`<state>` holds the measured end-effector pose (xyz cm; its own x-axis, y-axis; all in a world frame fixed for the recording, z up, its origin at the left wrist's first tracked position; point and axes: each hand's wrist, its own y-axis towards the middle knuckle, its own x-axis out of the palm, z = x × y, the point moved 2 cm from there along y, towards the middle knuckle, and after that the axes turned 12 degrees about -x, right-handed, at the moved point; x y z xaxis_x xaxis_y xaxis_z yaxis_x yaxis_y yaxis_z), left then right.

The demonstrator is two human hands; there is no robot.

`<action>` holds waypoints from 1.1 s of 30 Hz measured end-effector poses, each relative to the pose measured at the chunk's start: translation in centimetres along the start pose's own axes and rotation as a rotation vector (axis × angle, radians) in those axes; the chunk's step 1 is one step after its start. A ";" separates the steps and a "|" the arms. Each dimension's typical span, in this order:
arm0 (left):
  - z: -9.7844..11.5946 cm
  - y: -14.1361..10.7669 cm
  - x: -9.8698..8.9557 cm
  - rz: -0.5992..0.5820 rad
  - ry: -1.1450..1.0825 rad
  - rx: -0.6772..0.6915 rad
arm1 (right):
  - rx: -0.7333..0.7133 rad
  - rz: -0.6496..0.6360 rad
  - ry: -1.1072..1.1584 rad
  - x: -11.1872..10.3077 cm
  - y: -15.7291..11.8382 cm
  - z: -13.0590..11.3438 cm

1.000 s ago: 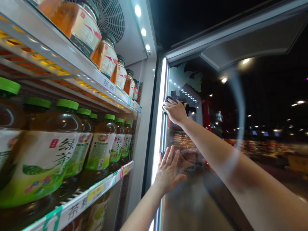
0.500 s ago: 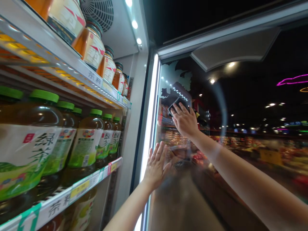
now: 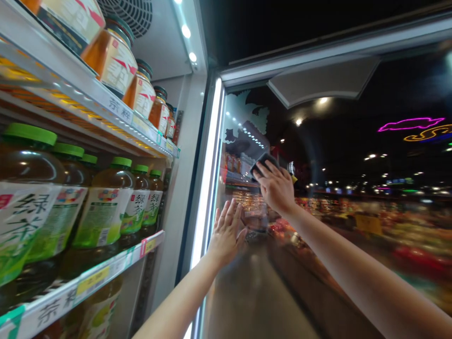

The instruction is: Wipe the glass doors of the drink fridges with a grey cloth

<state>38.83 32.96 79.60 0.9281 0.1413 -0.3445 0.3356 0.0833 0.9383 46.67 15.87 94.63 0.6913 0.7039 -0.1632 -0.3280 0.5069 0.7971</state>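
Holding a dark pad (image 3: pixel 262 158) against the glass door (image 3: pixel 243 296) with the right hand (image 3: pixel 278 188), fingers (image 3: pixel 264 170) nearly straight and slightly apart, laid across the back, pinning rather than wrapping. Cannot tell of any thumb grip, hidden behind the hand. Placed fairly high on the pane, below the pale leaf-shaped decal (image 3: pixel 252 113), right of the bright light strip (image 3: pixel 206 183), and well apart from the green-capped bottles (image 3: pixel 104 214) on the shelf (image 3: pixel 120 263) at far left. Lower down, nearer that strip, with the left hand (image 3: pixel 226 238) spread open, gripping nothing, palm towards the glass and seemingly resting on it. By look, probably light, soft and springy, hardly fragile, with corners apt to fold. Likely to slide readily on smooth glass, more so if damp; cannot tell wetness. Best taken flat across the whole back under spread fingertips, with the thumb over the near edge against a drop.
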 end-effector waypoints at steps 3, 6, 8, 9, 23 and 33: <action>0.9 1.0 0.5 0.030 -0.023 0.004 | -0.170 -0.083 0.024 0.2 0.1 -1.1; 2.2 2.5 0.7 0.072 -0.032 0.047 | -0.121 -0.060 -0.021 -0.5 1.2 0.9; 3.2 3.5 0.5 0.084 -0.027 0.095 | -0.005 -0.002 -0.069 -1.4 0.8 2.7; 3.6 3.9 0.4 0.088 -0.023 0.113 | 0.058 0.027 -0.092 -1.8 0.0 3.3; 8.6 11.0 -0.4 0.088 -0.043 0.134 | 0.210 0.045 -0.171 -5.4 -2.9 8.0; 11.5 14.9 -0.8 0.176 -0.056 0.087 | 0.088 -0.048 -0.134 -5.0 -2.7 7.8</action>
<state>44.95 22.76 94.15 0.9803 0.0913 -0.1749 0.1777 -0.0234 0.9838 49.16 7.09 97.84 0.7861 0.6047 -0.1279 -0.2393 0.4886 0.8390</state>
